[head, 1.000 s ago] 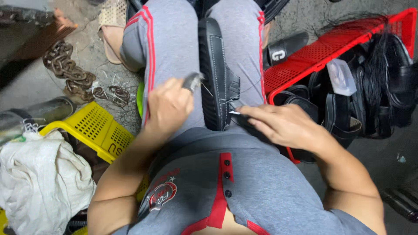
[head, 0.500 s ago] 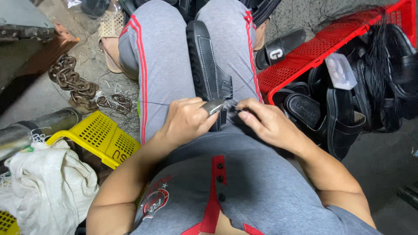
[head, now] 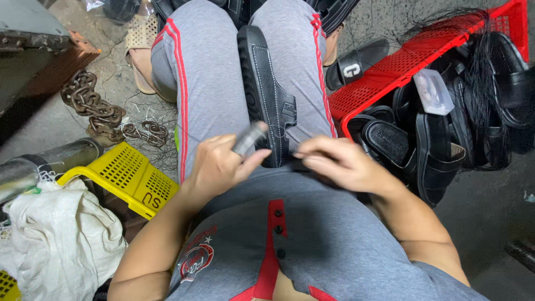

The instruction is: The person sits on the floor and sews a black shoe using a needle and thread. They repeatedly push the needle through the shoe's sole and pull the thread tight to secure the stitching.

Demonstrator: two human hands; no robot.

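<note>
A black sandal [head: 266, 92] with white stitching lies between my knees on my grey trousers. My left hand [head: 220, 165] is closed around a small grey tool handle [head: 249, 138] just left of the sandal's near end. My right hand [head: 340, 163] pinches at the sandal's strap at that near end, fingers together; what it pinches is too thin to make out.
A red crate [head: 390, 72] at the right holds several black sandals [head: 429, 145] and a clear plastic box [head: 433, 92]. A yellow crate [head: 125, 175] and a white sack [head: 56, 245] sit at the left. A rusty chain [head: 97, 111] lies on the floor.
My left hand came down from the raised position to the sandal's near end, then drew slightly back to the left. My right hand stayed at the strap.
</note>
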